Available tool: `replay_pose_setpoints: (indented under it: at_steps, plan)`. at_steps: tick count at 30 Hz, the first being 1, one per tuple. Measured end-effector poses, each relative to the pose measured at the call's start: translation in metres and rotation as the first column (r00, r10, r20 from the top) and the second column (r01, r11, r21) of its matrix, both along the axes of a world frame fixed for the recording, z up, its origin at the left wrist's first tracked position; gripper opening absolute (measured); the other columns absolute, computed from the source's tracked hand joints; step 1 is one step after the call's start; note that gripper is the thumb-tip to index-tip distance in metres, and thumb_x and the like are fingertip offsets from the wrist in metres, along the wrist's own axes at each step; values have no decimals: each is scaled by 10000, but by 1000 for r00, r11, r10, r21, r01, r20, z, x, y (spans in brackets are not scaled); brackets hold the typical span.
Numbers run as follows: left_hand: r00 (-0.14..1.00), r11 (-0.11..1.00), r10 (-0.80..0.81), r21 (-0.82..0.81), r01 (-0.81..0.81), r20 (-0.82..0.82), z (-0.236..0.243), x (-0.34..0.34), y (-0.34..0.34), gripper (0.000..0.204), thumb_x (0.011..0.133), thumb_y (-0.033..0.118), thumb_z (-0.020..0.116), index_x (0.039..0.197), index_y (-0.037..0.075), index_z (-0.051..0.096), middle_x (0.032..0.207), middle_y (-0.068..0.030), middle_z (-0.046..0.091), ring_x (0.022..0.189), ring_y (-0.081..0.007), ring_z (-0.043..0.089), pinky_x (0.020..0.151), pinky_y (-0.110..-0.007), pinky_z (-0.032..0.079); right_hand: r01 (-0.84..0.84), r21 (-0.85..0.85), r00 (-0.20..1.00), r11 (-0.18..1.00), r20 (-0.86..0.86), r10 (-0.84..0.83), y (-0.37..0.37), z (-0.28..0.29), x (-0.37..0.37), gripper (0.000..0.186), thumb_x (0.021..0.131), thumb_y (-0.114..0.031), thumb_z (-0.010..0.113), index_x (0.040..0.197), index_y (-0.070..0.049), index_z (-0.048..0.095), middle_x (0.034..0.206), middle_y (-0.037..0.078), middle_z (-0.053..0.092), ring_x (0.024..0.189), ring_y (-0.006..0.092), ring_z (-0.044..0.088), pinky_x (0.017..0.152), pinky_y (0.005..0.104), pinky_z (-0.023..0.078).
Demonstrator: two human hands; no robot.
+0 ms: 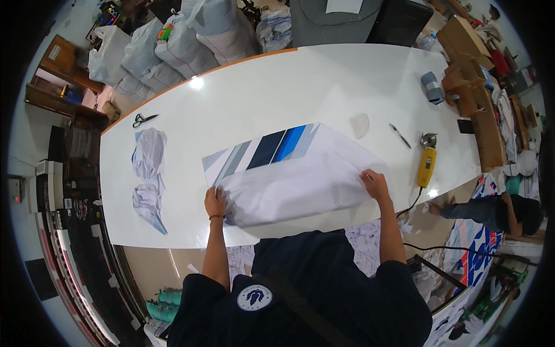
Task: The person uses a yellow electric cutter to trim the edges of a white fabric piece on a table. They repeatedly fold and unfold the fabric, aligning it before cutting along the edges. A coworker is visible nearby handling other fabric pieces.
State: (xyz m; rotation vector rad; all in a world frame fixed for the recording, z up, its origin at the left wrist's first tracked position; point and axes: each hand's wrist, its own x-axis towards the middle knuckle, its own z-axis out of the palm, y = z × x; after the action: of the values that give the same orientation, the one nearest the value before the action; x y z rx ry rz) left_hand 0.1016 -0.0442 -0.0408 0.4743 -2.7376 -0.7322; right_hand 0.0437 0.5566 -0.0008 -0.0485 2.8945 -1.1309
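Observation:
A white fabric sheet (292, 191) lies partly folded on the white table (266, 87), a printed band of grey, navy and blue stripes (269, 147) showing along its far side. My left hand (215, 200) grips the fabric's left end, fingers closed on it. My right hand (373, 184) pinches the fabric near its right end. To the left lie crumpled white fabric pieces (149, 153) and black scissors (140, 118). On the right are a yellow electric cutter (426, 166), a pen (400, 135) and a small pale flat piece (359, 125).
Stuffed sacks (173, 55) stand beyond the far edge. A grey roll (432, 87), cardboard (485, 133) and a dark phone (466, 126) sit at the right end. A cord (409, 209) runs off the table. Another person (514, 217) is on the right, beside printed fabric.

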Motion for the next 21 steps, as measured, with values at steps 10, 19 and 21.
replay_pose_setpoints:
  at_steps: [10,19,21]
  plan:
    - [988,966,150,205,-157,47,43,-22,-30,197,975,206,629,1036,19,629,890,-226,702,813,-377,692,695,-428,521,-15,-122,1000,992,-6,14,-23,33,-34,258,894,-233,717,908,24,712,811,194,703,740,340,668,707,383,522]
    - [988,910,123,388,-148,89,29,-28,-36,384,881,71,697,1256,77,610,645,11,447,582,-105,412,574,-287,394,-180,64,972,982,167,168,-66,32,-84,440,824,-397,788,846,39,726,658,144,649,558,176,558,570,335,465]
    - [993,915,87,389,-112,82,39,-29,-35,415,882,40,688,1287,76,605,643,34,413,576,-83,369,557,-269,362,-218,-5,958,976,190,215,-71,22,-92,426,799,-377,817,807,35,710,627,109,637,541,152,533,553,327,458]
